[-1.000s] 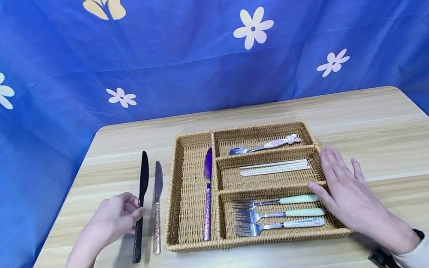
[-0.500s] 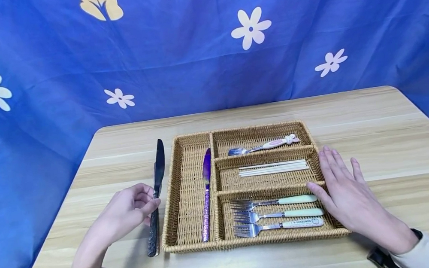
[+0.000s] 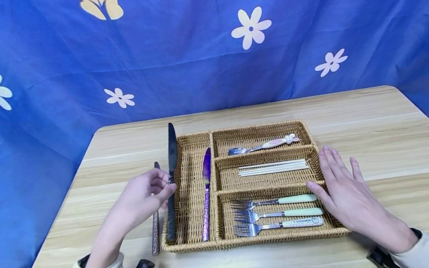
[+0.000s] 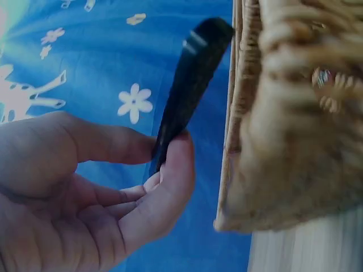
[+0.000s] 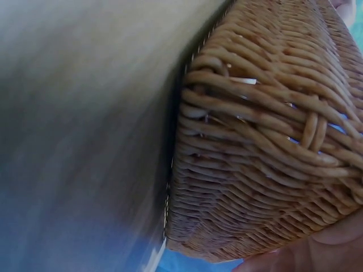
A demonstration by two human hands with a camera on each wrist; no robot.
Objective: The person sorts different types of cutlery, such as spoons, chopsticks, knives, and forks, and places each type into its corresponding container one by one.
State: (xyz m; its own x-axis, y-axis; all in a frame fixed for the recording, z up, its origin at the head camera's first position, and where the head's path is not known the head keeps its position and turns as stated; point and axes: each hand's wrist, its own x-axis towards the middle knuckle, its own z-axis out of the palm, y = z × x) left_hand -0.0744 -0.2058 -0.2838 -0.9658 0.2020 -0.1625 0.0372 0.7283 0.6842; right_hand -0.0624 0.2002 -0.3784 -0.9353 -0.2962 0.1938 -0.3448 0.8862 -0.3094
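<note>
My left hand pinches a black table knife by its handle between thumb and fingers, blade pointing away. In the head view the knife overlaps the left rim of the wicker cutlery tray; the left wrist view shows its dark handle beside the tray's woven wall. A bronze-toned knife lies on the table left of the tray, partly behind my left hand. Inside the left compartment rests a purple knife. My right hand rests with spread, straight fingers on the tray's right edge.
In the tray's other compartments are a spoon with a rabbit handle, white chopsticks and three forks, including a light-green-handled fork. A blue floral curtain hangs behind the wooden table.
My left hand has carried the black knife rightward, from left of the bronze-toned knife, past it, to the tray's left rim. My right hand stays at the tray's right edge.
</note>
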